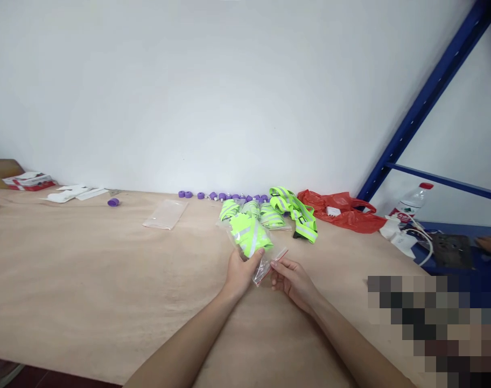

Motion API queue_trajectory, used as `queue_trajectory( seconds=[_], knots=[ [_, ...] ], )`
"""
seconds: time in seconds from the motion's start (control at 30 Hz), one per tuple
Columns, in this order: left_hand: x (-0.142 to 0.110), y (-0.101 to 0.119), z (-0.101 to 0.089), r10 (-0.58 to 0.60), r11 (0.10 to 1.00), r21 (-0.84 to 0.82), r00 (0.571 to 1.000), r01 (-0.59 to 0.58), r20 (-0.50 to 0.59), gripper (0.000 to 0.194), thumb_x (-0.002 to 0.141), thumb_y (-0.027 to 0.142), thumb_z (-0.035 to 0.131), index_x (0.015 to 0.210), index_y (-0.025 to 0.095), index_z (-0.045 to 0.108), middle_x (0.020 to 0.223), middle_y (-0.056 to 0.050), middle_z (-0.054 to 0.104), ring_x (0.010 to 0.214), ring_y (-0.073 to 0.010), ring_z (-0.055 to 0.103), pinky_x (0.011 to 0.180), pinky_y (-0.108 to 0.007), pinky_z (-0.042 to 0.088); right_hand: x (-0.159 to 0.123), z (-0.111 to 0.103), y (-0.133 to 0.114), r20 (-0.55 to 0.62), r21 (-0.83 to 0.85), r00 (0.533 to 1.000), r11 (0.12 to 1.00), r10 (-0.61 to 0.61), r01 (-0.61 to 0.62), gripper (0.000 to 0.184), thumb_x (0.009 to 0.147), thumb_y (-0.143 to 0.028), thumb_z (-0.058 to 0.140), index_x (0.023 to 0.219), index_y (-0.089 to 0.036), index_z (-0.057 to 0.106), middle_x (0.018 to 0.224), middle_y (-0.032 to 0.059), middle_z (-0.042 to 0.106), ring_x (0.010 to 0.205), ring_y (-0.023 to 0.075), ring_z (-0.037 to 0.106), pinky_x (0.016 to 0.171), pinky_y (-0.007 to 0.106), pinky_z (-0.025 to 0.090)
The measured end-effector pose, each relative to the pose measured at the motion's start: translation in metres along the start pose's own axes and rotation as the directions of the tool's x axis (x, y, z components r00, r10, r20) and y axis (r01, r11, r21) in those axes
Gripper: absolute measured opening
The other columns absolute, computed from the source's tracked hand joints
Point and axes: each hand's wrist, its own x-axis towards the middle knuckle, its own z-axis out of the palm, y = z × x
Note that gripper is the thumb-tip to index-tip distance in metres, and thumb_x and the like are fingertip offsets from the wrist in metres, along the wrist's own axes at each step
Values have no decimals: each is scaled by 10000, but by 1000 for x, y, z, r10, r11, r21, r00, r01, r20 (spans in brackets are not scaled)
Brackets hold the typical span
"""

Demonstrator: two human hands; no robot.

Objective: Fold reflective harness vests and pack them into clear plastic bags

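A clear zip bag holds a folded lime-green reflective strap with silver bands. My left hand grips the filled part of the bag, thumb on top. My right hand pinches the bag's red-edged zip end between thumb and fingers. Just beyond lie several more bagged green straps. To their right a loose green reflective strap with a black buckle lies in a heap. An empty clear bag rests flat to the left.
Several purple rolls line the wall side of the wooden table; one purple roll sits apart. A red plastic bag, a bottle and a white cable are at right. White papers lie at left.
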Motion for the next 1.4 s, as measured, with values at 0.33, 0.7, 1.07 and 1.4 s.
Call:
queue_trajectory(
  seconds=[0.33,0.7,1.07,1.4],
  knots=[
    [2,-3,-4,-24,998,57,1000,24,3,551,714,556,792,997,92,700,946,-135,767,856,-273,723,733,-318,544,3,3,2,24,12,998,998,-61,61,401,636,-479,902,703,-136,703,650,16,657,523,99,560,513,237,470],
    [1,1,-8,-30,983,179,1000,30,-3,514,745,546,760,1003,107,690,930,-103,757,818,-239,696,724,-303,519,8,3,7,52,63,997,996,-63,60,414,594,-474,906,723,-127,721,692,27,690,539,103,590,547,242,486],
    [2,-1,-7,-63,980,186,998,67,-27,521,703,567,777,938,110,692,825,-76,743,749,-232,688,663,-293,509,10,2,10,57,69,994,994,-90,86,395,616,-473,884,739,-135,720,723,46,708,553,115,609,578,251,510],
    [2,-4,-6,-29,987,157,1000,29,-4,486,706,529,789,922,103,697,849,-91,752,740,-225,689,670,-290,519,11,1,13,38,49,992,992,-121,119,399,608,-464,887,749,-141,702,695,19,687,550,112,592,632,276,527]
  ],
)
